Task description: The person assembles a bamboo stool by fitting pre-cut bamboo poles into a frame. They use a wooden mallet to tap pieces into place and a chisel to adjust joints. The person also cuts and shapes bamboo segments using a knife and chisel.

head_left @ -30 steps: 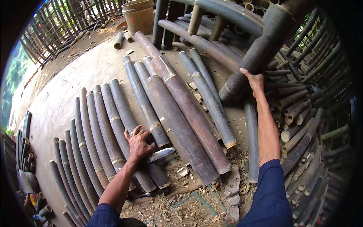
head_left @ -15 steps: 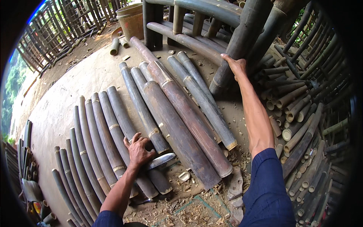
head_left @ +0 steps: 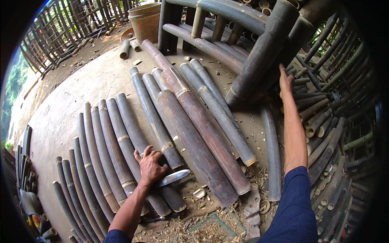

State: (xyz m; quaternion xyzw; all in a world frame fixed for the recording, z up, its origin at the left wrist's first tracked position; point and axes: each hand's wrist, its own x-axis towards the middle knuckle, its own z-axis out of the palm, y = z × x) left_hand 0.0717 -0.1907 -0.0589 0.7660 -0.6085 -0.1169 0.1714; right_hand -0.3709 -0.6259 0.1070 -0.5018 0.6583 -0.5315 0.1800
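Note:
My left hand [head_left: 150, 165] rests, fingers spread, on dark bamboo poles [head_left: 127, 141] laid side by side. Beneath its wrist side, a broad metal knife blade [head_left: 175, 177] sticks out to the right; the handle is hidden. My right arm stretches far forward, and my right hand [head_left: 286, 82] is open, thumb up, just right of a bamboo bench [head_left: 263, 52] with thick legs. I see nothing in that hand, though its fingers are partly in shadow. Between my hands lie two thick brownish bamboo lengths [head_left: 198, 148] and thinner grey poles [head_left: 221, 111].
Cut bamboo is heaped along the right side [head_left: 324, 150]. A dark pole [head_left: 272, 152] lies left of my right forearm. Shavings [head_left: 202, 227] cover the near ground beside a notched wood block [head_left: 252, 208]. A bucket [head_left: 145, 22] and a slatted fence [head_left: 52, 38] stand at the back.
My right hand has let go of the bench's thick leg and moved to the right of it. A dark pole formerly behind that forearm now shows. My left hand stays on the poles.

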